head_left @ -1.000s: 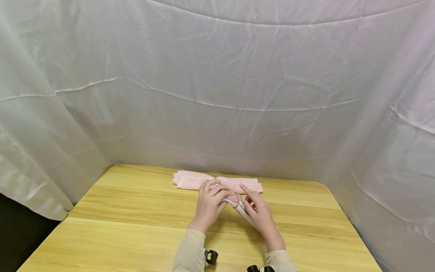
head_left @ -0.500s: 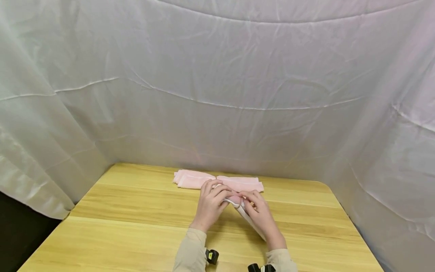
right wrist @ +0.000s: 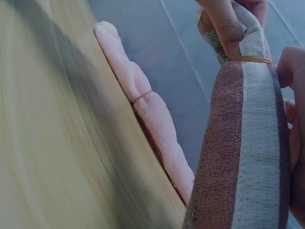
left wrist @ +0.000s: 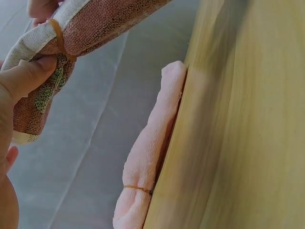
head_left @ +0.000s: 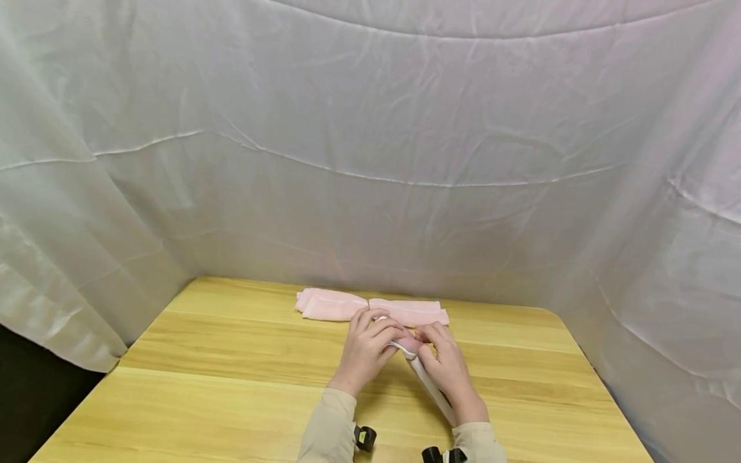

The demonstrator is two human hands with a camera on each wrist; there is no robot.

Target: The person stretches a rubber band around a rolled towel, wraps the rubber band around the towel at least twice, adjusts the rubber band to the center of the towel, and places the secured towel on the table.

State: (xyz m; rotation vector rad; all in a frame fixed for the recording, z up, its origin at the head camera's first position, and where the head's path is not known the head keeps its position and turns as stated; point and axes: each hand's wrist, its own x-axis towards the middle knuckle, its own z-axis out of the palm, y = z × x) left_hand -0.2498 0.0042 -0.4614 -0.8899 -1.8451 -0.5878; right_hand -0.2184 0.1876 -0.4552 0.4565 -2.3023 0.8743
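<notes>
A folded towel [right wrist: 257, 143], dusky pink with a white border, is held above the table, bent at its middle where a thin tan rubber band [right wrist: 257, 59] cinches it. My left hand [head_left: 367, 350] grips one half, its thumb [left wrist: 35, 71] pressed on the cloth right beside the band. At the band's other side, my right hand [head_left: 444, 363] has its fingers curled in against the towel; part of them is hidden behind the cloth. The towel's longer end slopes down beneath the right hand toward the wrist.
A light pink towel [head_left: 330, 305], also cinched at its middle by a rubber band [left wrist: 137, 189], lies along the back of the wooden table [head_left: 231, 360]. Pale grey curtains [head_left: 370, 225] close in the back and both sides.
My right index finger, stretched out a second ago, has curled in to the towel by the band. The left hand has shifted slightly right. The light pink towel has stayed put.
</notes>
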